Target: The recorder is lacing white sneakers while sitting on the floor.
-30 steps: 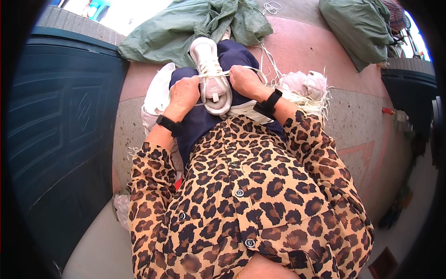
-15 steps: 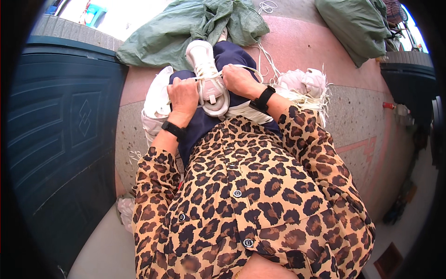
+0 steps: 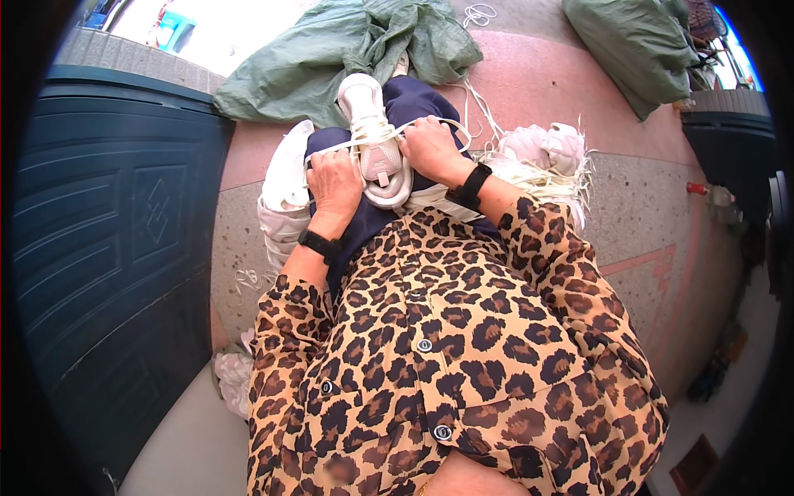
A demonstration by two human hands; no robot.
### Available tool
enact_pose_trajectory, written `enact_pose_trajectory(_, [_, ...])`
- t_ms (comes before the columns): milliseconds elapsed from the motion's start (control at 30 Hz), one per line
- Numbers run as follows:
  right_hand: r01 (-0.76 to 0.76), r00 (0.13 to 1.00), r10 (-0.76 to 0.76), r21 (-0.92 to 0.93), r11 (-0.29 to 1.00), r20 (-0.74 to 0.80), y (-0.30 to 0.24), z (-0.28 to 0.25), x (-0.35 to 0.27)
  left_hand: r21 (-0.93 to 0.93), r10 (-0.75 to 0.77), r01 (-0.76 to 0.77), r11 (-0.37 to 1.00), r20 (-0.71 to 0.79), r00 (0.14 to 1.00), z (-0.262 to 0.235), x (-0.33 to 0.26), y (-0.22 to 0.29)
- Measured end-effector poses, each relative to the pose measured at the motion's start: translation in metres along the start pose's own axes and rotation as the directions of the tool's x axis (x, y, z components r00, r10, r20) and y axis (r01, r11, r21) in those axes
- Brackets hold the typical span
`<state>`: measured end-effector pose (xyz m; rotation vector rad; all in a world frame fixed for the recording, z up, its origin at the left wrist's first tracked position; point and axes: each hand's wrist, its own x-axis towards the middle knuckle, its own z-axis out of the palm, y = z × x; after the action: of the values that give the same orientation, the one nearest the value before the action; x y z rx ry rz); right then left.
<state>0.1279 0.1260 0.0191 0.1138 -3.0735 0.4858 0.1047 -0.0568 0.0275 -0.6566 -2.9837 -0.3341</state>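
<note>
A white and pale pink sneaker (image 3: 382, 161) rests on my lap, its toe pointing away from me and its opening toward my body. White shoelace (image 3: 341, 147) crosses its front and runs out to both sides. My left hand (image 3: 336, 183) is closed at the left side of the opening, with lace bending down to its fingers. On the other side, my right hand (image 3: 433, 150) has curled fingers beside the tongue, and lace arcs over its knuckles. The fingertips of both hands are partly hidden.
White and pale pink shoes (image 3: 285, 178) are stacked by my left leg. At my right lie more pink shoes (image 3: 542, 147) and a bundle of loose white laces (image 3: 571, 180). Green sacks (image 3: 281, 83) lie ahead. A dark blue panelled door (image 3: 116, 207) stands at left.
Both hands have eased from pulling the lace tight sideways. My left hand has lowered against the shoe, and the lace on that side now bows in a slack curve.
</note>
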Motion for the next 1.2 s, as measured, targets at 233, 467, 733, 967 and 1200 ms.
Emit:
enact_pose_trajectory(233, [0.133, 0.984, -0.092, 0.294, 0.947, -0.149, 0.011, 0.012, 0.003, -0.160, -0.030, 0.035, 0.986, 0.032, 0.999, 0.004, 0.004, -0.001])
enact_pose_trajectory(467, [0.084, 0.980, 0.005, 0.444, 0.892, -0.197, 0.003, 0.012, -0.001, -0.577, 0.045, 0.005, 0.817, 0.074, 0.996, -0.008, 0.081, 0.011])
enact_pose_trajectory(733, [0.219, 0.955, -0.165, 0.210, 0.953, -0.248, -0.016, 0.012, -0.005, -0.410, 0.194, 0.387, 0.826, 0.851, 0.487, 0.002, 0.128, 0.039])
enact_pose_trajectory(967, [0.212, 0.964, -0.240, -0.211, 0.954, -0.117, -0.025, 0.005, 0.000, -0.668, 0.172, 0.612, 0.423, 0.722, 0.670, -0.009, 0.127, 0.019])
enact_pose_trajectory(1200, [0.380, 0.879, -0.309, 0.144, 0.913, -0.362, -0.013, -0.014, 0.011, -0.772, 0.173, 0.581, 0.258, 0.629, 0.758, -0.033, 0.137, 0.018])
